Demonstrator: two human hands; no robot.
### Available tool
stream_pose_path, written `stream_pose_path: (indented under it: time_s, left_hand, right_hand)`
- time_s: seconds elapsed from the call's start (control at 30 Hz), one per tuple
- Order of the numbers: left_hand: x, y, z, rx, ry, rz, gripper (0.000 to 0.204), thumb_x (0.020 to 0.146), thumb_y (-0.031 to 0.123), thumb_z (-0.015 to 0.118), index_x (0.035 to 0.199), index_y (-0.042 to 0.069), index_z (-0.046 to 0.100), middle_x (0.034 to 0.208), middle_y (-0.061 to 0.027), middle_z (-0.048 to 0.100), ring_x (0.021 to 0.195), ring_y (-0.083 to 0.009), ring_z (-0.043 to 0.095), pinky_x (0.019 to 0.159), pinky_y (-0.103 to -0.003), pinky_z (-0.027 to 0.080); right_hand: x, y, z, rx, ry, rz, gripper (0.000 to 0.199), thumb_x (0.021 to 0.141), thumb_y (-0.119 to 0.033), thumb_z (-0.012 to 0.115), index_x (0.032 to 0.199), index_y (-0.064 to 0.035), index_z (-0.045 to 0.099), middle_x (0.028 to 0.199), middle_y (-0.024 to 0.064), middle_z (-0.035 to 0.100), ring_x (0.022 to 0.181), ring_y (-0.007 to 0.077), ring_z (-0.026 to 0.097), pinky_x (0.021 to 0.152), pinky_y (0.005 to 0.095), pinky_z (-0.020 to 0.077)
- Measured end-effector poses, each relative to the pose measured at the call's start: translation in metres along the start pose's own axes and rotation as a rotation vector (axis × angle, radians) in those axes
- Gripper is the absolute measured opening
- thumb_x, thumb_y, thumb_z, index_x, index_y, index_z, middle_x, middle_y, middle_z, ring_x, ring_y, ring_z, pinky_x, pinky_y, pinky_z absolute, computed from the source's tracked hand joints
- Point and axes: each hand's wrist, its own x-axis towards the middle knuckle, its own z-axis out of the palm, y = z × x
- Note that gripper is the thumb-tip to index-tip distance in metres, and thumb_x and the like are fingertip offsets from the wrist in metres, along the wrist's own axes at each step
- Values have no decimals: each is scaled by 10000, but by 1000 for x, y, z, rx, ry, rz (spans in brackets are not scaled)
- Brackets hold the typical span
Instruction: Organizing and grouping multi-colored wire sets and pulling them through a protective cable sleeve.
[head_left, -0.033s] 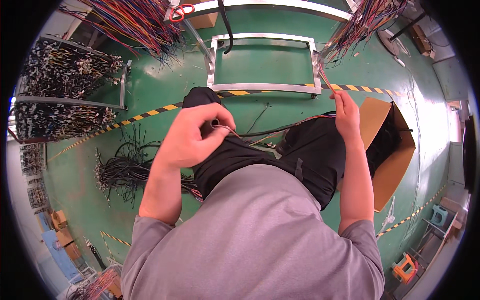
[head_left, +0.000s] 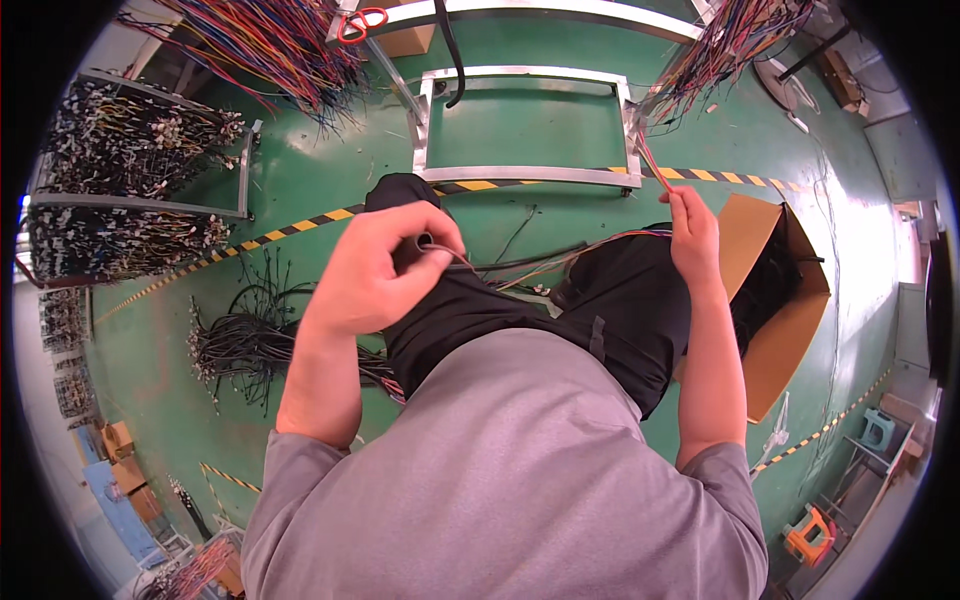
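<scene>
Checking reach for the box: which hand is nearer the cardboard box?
Right. The right hand holds thin wires just left of the cardboard box; the left hand, gripping a dark tube, is far across the lap.

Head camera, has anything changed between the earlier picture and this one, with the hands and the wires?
Nothing visibly changed. The left hand grips the end of a dark tube with thin wires running out of it, and the right hand pinches the far ends of those wires, just as before. The cardboard box and the metal frame on the green floor lie where they were.
</scene>
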Motion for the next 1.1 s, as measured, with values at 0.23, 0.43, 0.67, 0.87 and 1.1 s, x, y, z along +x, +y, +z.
stream_pose_path:
  time_s: [0.23, 0.43, 0.67, 0.87, 1.1]
  left_hand:
    - [8, -7, -5, -248, -17, 7, 113, 924, 22, 574, 1008, 3, 646, 838, -1, 601, 753, -60, 492, 674, -233, 414]
    - [16, -44, 14, -96, -73, 123, 129, 1010, 125, 597, 1060, 19, 652, 883, -58, 625, 789, -182, 580, 732, -311, 480]
    - [13, -60, 36, 217, -143, 283, 186, 951, 158, 639, 1106, 54, 640, 911, -109, 649, 843, -299, 634, 763, -376, 503]
    - [7, -50, 43, 36, -172, 208, 483, 862, 359, 779, 1234, 74, 662, 861, -82, 630, 692, -232, 582, 640, -332, 471]
    - [5, -55, 60, 43, -172, 352, 335, 831, 270, 833, 1083, 70, 741, 843, -62, 692, 676, -197, 629, 581, -303, 462]
  right_hand:
    - [-23, -41, -15, 247, -52, 99, 219, 1089, -162, 506, 1046, 5, 641, 799, -6, 523, 755, 84, 459, 686, 261, 396]
    - [-48, -122, -24, 446, -291, 0, 230, 1078, -132, 509, 1093, 26, 675, 891, 21, 625, 818, 95, 545, 764, 246, 434]
    - [-86, -157, -9, 508, -465, 55, 173, 1027, -47, 546, 991, 19, 701, 757, -7, 610, 642, 53, 448, 575, 241, 353]
    - [-103, -144, -1, 376, -447, 43, 133, 995, -34, 573, 978, 25, 691, 789, 49, 669, 649, 90, 529, 586, 263, 420]
    - [-108, -143, -2, 241, -414, -102, 109, 953, -17, 594, 969, 36, 687, 836, 120, 696, 706, 251, 646, 664, 334, 516]
